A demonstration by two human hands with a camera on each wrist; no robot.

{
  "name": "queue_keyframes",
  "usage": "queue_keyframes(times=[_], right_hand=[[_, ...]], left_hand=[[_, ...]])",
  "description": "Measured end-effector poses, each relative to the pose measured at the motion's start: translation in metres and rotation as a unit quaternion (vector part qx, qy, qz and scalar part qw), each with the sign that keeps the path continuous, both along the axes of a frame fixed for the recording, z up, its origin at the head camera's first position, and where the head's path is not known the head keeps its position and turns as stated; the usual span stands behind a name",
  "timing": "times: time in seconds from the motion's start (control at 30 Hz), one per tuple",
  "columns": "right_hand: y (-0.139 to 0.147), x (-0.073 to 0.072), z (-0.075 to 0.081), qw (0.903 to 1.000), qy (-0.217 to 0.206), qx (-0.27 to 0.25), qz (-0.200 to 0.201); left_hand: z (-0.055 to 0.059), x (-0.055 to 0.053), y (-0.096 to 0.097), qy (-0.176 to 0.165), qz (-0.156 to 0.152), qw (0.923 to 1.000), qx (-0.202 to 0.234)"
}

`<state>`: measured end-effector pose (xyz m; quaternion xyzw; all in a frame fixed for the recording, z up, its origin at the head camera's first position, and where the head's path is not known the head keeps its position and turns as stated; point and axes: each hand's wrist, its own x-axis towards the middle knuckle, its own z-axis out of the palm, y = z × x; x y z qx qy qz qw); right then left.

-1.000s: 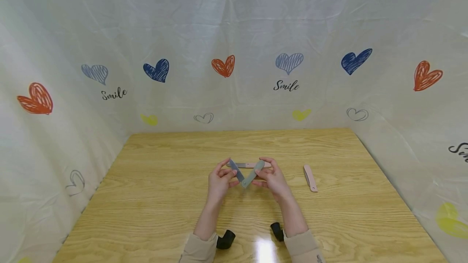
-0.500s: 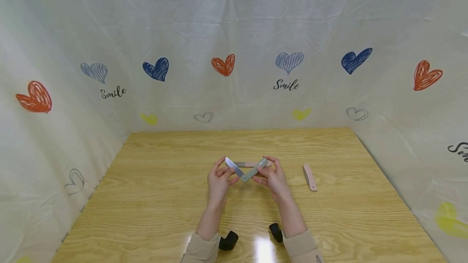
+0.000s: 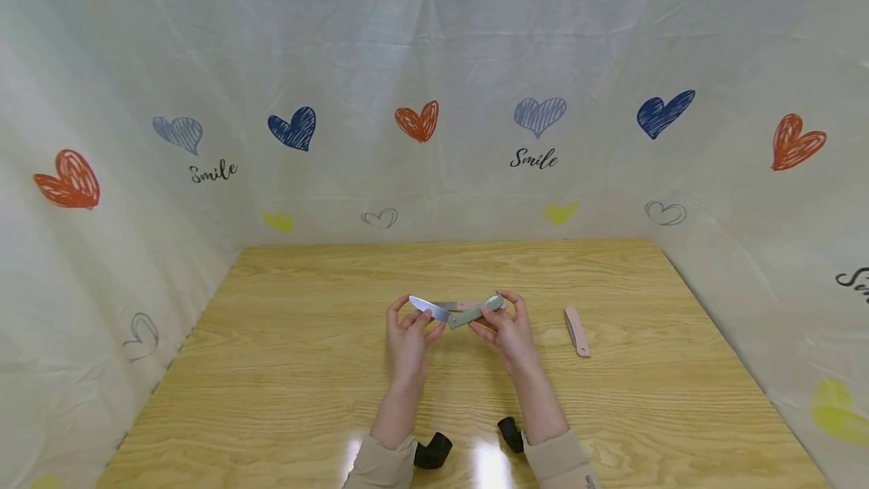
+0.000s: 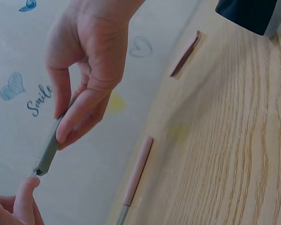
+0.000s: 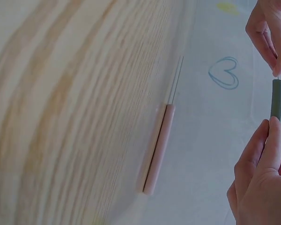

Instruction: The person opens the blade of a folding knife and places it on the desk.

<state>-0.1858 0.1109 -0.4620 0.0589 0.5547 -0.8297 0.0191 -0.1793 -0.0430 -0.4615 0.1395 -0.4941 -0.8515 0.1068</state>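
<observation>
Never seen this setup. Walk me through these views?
No robot: just a person's bare hands. One picture comes from a head camera looking forward and down; the two tilted close-ups come from cameras on each wrist. Above the wooden table, the left hand pinches the blade of a partly opened green folding knife, and the right hand holds its handle. On the table lie an open pink knife, beyond the hands, and a folded pink knife, to the right.
</observation>
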Motion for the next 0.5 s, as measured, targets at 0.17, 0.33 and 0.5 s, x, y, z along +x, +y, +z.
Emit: queue_keyframes(times=[0.17, 0.33, 0.5], right_hand=[[-0.004, 0.000, 0.000, 0.9985, -0.010, -0.045, -0.028], [-0.009, -0.001, -0.001, 0.9937, -0.018, -0.094, -0.058], [-0.012, 0.001, -0.001, 0.9894, -0.029, -0.122, -0.073]], left_hand=[[-0.001, -0.002, 0.004, 0.010, 0.016, 0.9996, 0.020], [0.000, -0.003, 0.008, 0.011, 0.032, 0.9988, 0.037], [0.001, -0.001, 0.015, 0.022, 0.052, 0.9969, 0.054]])
